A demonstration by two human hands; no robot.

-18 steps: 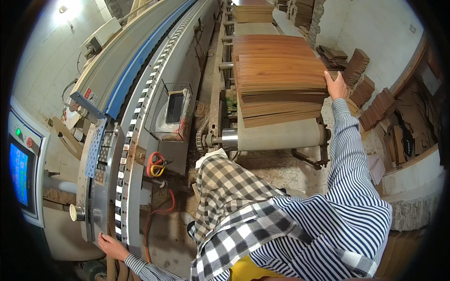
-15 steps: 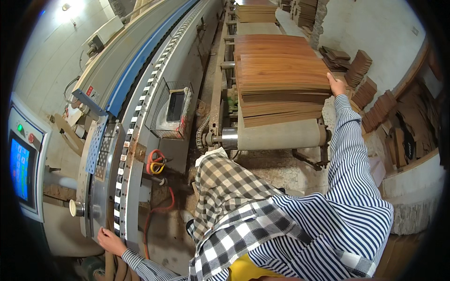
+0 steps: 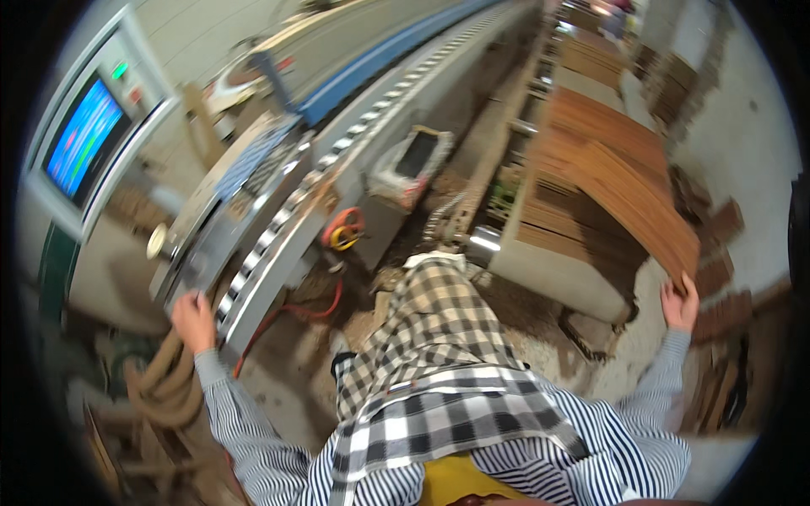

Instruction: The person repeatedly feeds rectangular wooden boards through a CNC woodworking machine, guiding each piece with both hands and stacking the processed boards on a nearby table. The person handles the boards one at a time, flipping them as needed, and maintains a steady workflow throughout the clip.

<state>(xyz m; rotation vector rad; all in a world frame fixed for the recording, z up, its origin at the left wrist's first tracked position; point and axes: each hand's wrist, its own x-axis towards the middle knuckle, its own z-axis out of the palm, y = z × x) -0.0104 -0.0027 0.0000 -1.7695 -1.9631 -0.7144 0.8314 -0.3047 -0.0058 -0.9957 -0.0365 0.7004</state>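
Overhanging panel [image 3: 637, 198] — right hand [image 3: 680, 305] pinching one end only, we judge it could slip; left hand [image 3: 195, 322] half-curled, contents unclear.

Pale tiled left wall [image 3: 221, 42], greyish right wall [image 3: 755, 148], blurred floor [image 3: 540, 341], seemingly dusty

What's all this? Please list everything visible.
Wide conveyor belt: one, beige, right of centre.
Wood-grain panel stacks: at least two, brown, on belt.
Loose rectangular wood-grain panel: one, brown, slanting over nearest stack.
Board piles: several, brown, far right.
Long metal machine: one, grey and blue, left of belt.
White-framed screen: one, mostly blue, upper left.
Looped item: one, red and yellow, beside machine.
Thin hose: one, red, below it.
Checked clothing: count unclear, dark and pale, bottom centre.
Left hand: one, bare, near machine's end.
Right hand: one, bare, holding loose panel.
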